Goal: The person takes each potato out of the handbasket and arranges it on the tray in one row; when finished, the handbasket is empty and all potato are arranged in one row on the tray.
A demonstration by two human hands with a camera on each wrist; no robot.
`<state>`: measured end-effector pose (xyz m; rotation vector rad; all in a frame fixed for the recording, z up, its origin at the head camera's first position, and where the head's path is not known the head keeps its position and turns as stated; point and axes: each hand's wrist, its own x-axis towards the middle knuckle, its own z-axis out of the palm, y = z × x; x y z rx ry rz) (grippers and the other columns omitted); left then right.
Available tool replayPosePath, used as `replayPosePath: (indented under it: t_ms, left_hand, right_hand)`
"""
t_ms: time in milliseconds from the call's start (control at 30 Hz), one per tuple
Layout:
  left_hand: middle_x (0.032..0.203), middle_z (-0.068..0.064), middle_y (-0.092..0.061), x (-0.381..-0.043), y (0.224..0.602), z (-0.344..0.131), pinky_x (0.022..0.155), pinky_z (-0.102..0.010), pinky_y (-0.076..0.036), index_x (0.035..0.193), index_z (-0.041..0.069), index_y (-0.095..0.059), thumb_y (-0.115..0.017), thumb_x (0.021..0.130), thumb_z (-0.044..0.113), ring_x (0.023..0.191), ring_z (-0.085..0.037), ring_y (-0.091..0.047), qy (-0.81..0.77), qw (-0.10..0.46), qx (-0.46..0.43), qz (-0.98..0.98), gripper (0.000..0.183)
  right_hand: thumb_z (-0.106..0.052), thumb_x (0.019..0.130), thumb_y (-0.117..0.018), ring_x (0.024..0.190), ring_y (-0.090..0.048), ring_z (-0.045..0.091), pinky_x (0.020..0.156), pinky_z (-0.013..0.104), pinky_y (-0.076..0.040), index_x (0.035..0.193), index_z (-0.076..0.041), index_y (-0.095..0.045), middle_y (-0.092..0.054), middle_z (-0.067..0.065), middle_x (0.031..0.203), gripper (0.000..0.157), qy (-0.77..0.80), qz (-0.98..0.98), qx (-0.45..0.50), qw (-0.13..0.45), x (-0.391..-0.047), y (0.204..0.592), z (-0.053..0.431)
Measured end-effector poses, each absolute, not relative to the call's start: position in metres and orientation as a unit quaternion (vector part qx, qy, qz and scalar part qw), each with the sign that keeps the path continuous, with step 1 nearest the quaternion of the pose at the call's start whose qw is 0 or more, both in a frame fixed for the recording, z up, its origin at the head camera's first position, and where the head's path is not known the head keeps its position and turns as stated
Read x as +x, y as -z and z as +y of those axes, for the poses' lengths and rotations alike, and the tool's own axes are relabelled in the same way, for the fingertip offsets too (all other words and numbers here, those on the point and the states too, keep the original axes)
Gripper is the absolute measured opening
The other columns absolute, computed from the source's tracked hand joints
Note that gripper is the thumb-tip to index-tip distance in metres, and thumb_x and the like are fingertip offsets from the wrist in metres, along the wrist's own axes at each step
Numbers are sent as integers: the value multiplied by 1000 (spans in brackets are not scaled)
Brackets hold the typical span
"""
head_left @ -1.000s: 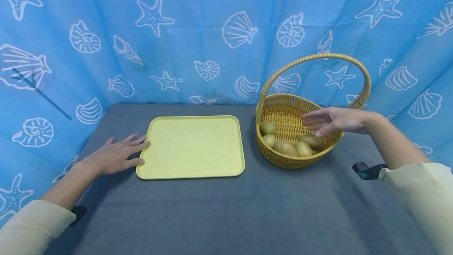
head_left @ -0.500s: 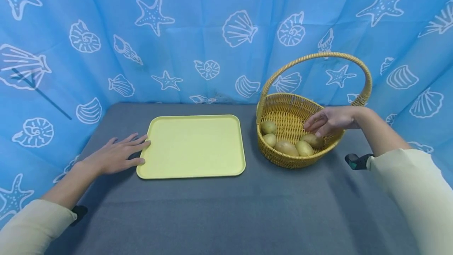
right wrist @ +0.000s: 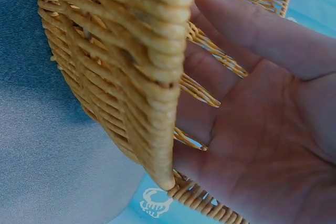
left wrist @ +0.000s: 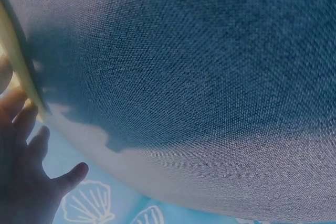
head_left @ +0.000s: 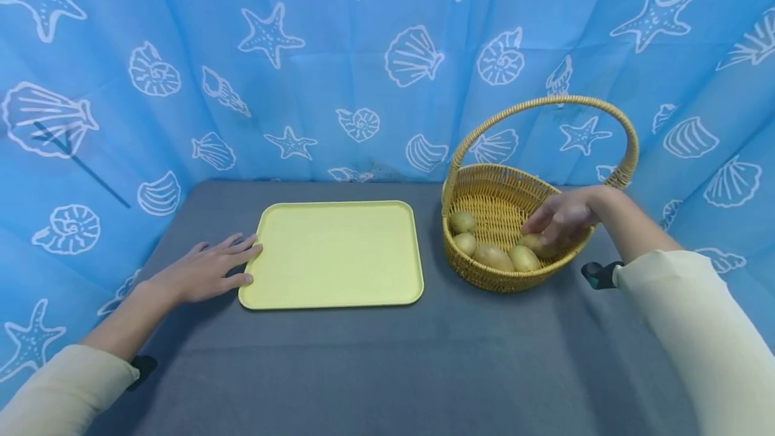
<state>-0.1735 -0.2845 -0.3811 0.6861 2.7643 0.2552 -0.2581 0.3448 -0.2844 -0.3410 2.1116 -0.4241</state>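
Observation:
Spread fingers of my left hand (head_left: 202,269) rest at the left rim of a pale yellow tray (head_left: 339,254). The left wrist view shows that hand (left wrist: 26,166) beside the tray's edge (left wrist: 18,51). My right hand (head_left: 566,215) reaches over the right rim of a wicker basket (head_left: 490,282), its fingers bent downward above a potato (head_left: 535,245) that it partly covers. Several more potatoes lie along the basket's near side, among them a pale one (head_left: 523,258). In the right wrist view the basket wall (right wrist: 121,77) hides the fingertips of the right hand (right wrist: 257,108).
A grey cloth (head_left: 363,369) covers the table. The basket's tall arched handle (head_left: 545,103) rises over its opening, near my right wrist. Behind the table hangs a blue curtain (head_left: 363,39) with white seashells and starfish.
My right hand has moved lower into the basket, and its fingers have bent more over the potato. My left hand stays at the tray's edge. The head view has shifted slightly.

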Motion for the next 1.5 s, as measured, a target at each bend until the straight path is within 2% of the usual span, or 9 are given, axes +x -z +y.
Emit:
replayPosePath:
  t_ms: [333, 533, 733, 833, 933, 1033, 1267, 1333, 1500]
  left_hand:
    - [162, -17, -26, -174, 380, -280, 106, -77, -11, 156, 10, -35, -50, 100, 55, 147, -46, -17, -94, 140, 242, 955, 74]
    - [161, -18, -26, -174, 379, -279, 106, -76, -11, 155, 9, -36, -51, 100, 53, 147, -47, -18, -102, 141, 247, 953, 72]
    - [161, -18, -27, -176, 381, -279, 106, -76, -13, 155, 9, -36, -50, 100, 54, 147, -47, -18, -96, 136, 252, 953, 72]
    - [161, -18, -27, -176, 383, -280, 105, -76, -14, 155, 10, -36, -49, 100, 55, 147, -47, -19, -95, 134, 253, 954, 73]
    - [161, -17, -27, -175, 384, -280, 106, -76, -13, 155, 10, -36, -50, 100, 55, 147, -47, -18, -99, 135, 248, 954, 73]
    - [162, -17, -26, -174, 384, -282, 106, -77, -12, 156, 10, -35, -50, 100, 55, 147, -47, -17, -102, 136, 243, 955, 74]
    - [162, -17, -25, -173, 383, -285, 106, -77, -10, 156, 10, -35, -49, 100, 56, 147, -47, -17, -101, 135, 238, 956, 74]
    - [162, -17, -25, -173, 383, -286, 106, -77, -11, 156, 10, -35, -49, 100, 56, 147, -47, -17, -102, 134, 239, 956, 74]
    - [162, -18, -25, -172, 382, -287, 106, -77, -11, 156, 9, -34, -49, 100, 55, 147, -47, -17, -105, 135, 239, 956, 73]
  right_hand:
    - [-7, 92, -67, 102, -61, 18, 93, 41, -52, 143, 7, -45, -58, 15, 122, 58, 214, 850, -87, 473, -258, 296, 344]
    - [-15, 91, -71, 108, -57, 19, 91, 35, -51, 143, 4, -48, -50, 21, 134, 61, 223, 860, -101, 449, -255, 299, 352]
    - [-18, 92, -71, 106, -59, 17, 93, 33, -50, 145, 7, -44, -46, 24, 140, 65, 249, 847, -89, 462, -254, 300, 356]
    - [-16, 92, -70, 99, -61, 15, 89, 32, -52, 146, 7, -42, -54, 18, 130, 65, 262, 840, -83, 467, -254, 298, 357]
    - [-15, 92, -70, 87, -62, 13, 81, 29, -53, 146, 6, -42, -62, 9, 105, 64, 280, 834, -77, 470, -255, 296, 359]
    - [-16, 94, -69, 88, -63, 14, 81, 29, -53, 148, 5, -40, -63, 5, 97, 65, 293, 831, -81, 465, -255, 291, 361]
    - [-15, 96, -66, 115, -59, 28, 95, 39, -51, 150, 4, -37, -54, 24, 135, 65, 328, 835, -144, 418, -253, 280, 356]
    - [-16, 96, -66, 120, -57, 30, 96, 39, -50, 150, 3, -38, -50, 26, 141, 64, 331, 838, -162, 402, -251, 277, 352]
    - [-15, 96, -65, 120, -55, 32, 97, 43, -50, 150, 2, -39, -51, 24, 138, 61, 343, 833, -198, 386, -244, 269, 334]
